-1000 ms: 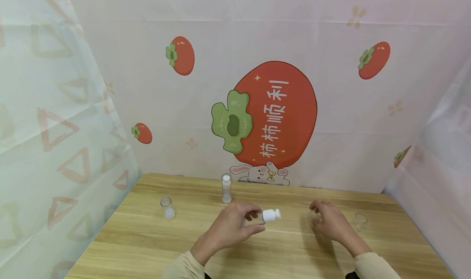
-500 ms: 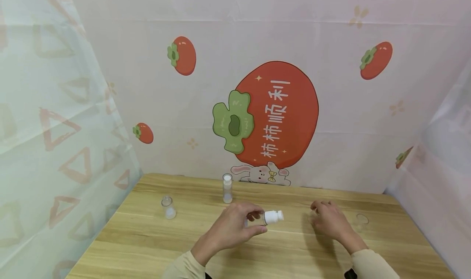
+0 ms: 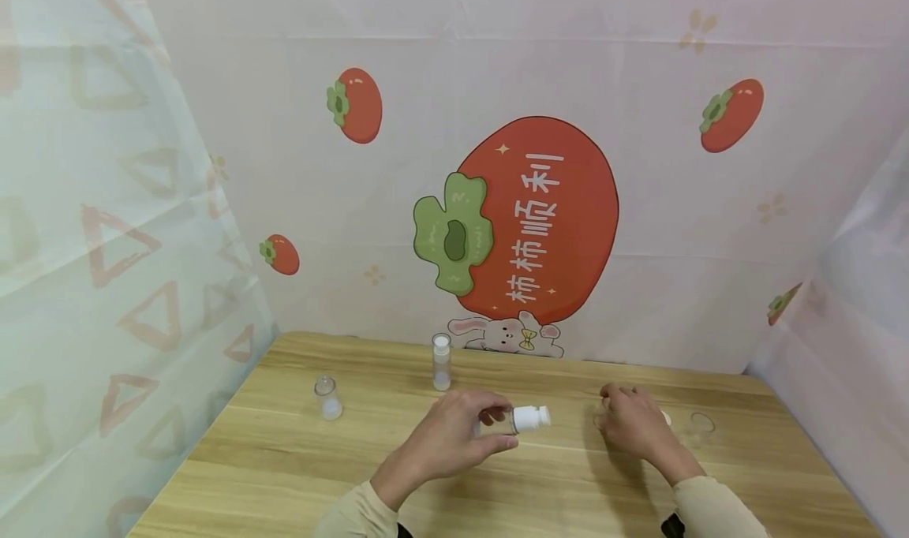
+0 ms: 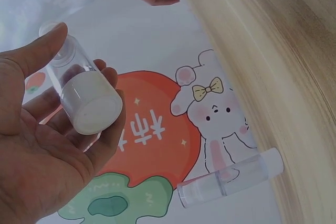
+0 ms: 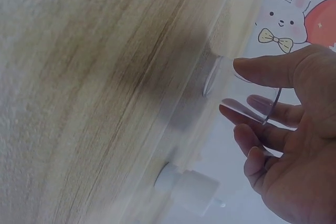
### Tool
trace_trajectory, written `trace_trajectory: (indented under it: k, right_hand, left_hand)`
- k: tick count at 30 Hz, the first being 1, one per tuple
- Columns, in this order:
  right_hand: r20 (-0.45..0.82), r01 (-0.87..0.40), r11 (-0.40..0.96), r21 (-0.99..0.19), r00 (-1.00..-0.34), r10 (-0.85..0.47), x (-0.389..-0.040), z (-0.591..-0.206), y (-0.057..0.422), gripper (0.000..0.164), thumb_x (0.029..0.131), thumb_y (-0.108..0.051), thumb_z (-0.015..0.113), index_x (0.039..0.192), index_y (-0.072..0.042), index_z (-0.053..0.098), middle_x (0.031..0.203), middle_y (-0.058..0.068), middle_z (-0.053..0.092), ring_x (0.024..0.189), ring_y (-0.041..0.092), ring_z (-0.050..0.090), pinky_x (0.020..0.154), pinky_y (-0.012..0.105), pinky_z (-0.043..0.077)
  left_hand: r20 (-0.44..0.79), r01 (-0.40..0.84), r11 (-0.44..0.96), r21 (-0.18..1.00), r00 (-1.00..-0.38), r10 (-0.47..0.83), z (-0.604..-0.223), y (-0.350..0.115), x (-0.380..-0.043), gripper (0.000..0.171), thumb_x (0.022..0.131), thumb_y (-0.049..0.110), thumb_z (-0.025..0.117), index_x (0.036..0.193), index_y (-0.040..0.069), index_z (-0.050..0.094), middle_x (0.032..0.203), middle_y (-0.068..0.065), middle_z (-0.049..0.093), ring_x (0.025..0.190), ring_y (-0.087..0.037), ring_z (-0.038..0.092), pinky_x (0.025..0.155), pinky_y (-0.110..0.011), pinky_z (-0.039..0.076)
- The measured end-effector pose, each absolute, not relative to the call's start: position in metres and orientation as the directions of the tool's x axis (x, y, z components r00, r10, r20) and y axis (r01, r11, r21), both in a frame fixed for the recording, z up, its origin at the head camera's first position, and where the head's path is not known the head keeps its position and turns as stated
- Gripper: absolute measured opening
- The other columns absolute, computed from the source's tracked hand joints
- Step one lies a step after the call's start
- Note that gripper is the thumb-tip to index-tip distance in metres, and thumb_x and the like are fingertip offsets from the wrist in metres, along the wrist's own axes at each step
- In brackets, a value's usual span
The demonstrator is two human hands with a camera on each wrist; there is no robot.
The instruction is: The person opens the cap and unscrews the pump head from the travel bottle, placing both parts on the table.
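My left hand point(image 3: 454, 435) grips a small clear pump bottle point(image 3: 525, 419) on its side, white pump end to the right. In the left wrist view, the thumb lies along the bottle point(image 4: 92, 100) and its white base faces the camera. Low over the table, my right hand point(image 3: 634, 421) holds a clear cap point(image 5: 244, 93) between thumb and fingers, its far rim at or close to the wood. A white pump head point(image 5: 191, 187) stands on the table beyond that hand; only a bit of it shows in the head view.
Another clear bottle with a white top point(image 3: 442, 364) stands upright at the back of the wooden table point(image 3: 284, 459). A clear domed bottle with a white base point(image 3: 328, 398) is at the left. Right of my right hand is a clear round piece point(image 3: 702, 422). Printed cloth walls enclose the table.
My right hand has shifted slightly left, and a bit of the white pump head now shows beside it. The left hand keeps its hold on the pump bottle, nearly still.
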State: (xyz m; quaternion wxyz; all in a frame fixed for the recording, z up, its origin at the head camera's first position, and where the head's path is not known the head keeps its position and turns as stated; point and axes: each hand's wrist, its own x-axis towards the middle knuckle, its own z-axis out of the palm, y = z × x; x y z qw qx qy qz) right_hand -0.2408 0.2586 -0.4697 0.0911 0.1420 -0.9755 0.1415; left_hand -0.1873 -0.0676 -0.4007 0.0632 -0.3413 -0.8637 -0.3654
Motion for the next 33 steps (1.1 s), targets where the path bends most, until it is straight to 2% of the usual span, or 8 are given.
trace_trajectory:
  k: [7,11,15,17,23,28,33]
  right_hand:
    - [0.257,-0.316,0.919,-0.236,-0.932,-0.254,-0.240,-0.472,0.258,0.036,0.080,-0.007,0.072,0.113,0.005,0.063,0.100,0.017,0.070,0.101,0.044,0.060,0.095,0.056,0.043]
    - [0.249,-0.303,0.921,-0.246,-0.938,-0.242,-0.238,-0.470,0.257,0.044,0.079,-0.008,0.072,0.119,0.008,0.060,0.108,0.024,0.066,0.106,0.049,0.058,0.097,0.060,0.042]
    - [0.230,-0.274,0.922,-0.273,-0.949,-0.214,-0.236,-0.466,0.255,0.055,0.080,-0.015,0.079,0.124,0.009,0.057,0.114,0.028,0.060,0.108,0.050,0.055,0.092,0.062,0.044]
    - [0.232,-0.266,0.922,-0.283,-0.951,-0.204,-0.235,-0.464,0.254,0.059,0.081,-0.020,0.083,0.126,0.008,0.056,0.114,0.027,0.059,0.106,0.048,0.055,0.089,0.061,0.046]
    - [0.288,-0.293,0.909,-0.298,-0.935,-0.207,-0.229,-0.456,0.251,0.069,0.077,-0.028,0.088,0.128,0.006,0.057,0.114,0.022,0.060,0.107,0.044,0.054,0.091,0.060,0.043]
    - [0.282,-0.308,0.866,-0.393,-0.937,-0.205,-0.221,-0.446,0.247,0.072,0.074,-0.032,0.091,0.128,0.003,0.058,0.112,0.017,0.062,0.106,0.041,0.053,0.094,0.061,0.037]
    - [0.295,-0.375,0.803,-0.464,-0.920,-0.259,-0.213,-0.437,0.241,0.074,0.071,-0.033,0.093,0.127,0.001,0.059,0.107,0.009,0.065,0.099,0.033,0.058,0.086,0.053,0.045]
  left_hand:
    - [0.359,0.640,0.505,0.579,-0.756,0.547,-0.398,-0.066,-0.187,0.030,0.086,0.026,0.084,0.109,0.011,0.074,0.099,0.004,0.072,0.086,-0.001,0.065,0.077,-0.018,0.052]
    - [0.361,0.643,0.502,0.579,-0.754,0.548,-0.397,-0.066,-0.187,0.030,0.085,0.026,0.084,0.109,0.010,0.074,0.098,0.004,0.072,0.086,0.000,0.065,0.077,-0.021,0.054]
    - [0.359,0.639,0.504,0.581,-0.757,0.546,-0.396,-0.066,-0.187,0.030,0.085,0.026,0.084,0.109,0.010,0.074,0.099,0.003,0.072,0.086,0.000,0.064,0.077,-0.022,0.055]
    - [0.357,0.637,0.507,0.580,-0.759,0.544,-0.396,-0.065,-0.187,0.030,0.085,0.026,0.084,0.109,0.011,0.075,0.099,0.004,0.072,0.086,0.000,0.064,0.077,-0.021,0.054]
    - [0.362,0.641,0.509,0.574,-0.756,0.545,-0.395,-0.064,-0.187,0.029,0.085,0.025,0.084,0.109,0.012,0.075,0.099,0.003,0.072,0.087,-0.002,0.066,0.077,-0.018,0.052]
    - [0.372,0.655,0.526,0.543,-0.749,0.548,-0.395,-0.063,-0.186,0.029,0.085,0.025,0.085,0.109,0.012,0.074,0.099,0.005,0.072,0.087,-0.002,0.065,0.077,-0.017,0.052]
    - [0.387,0.685,0.554,0.473,-0.726,0.568,-0.395,-0.060,-0.186,0.030,0.084,0.025,0.086,0.108,0.012,0.075,0.098,0.006,0.072,0.086,-0.001,0.064,0.077,-0.015,0.050]
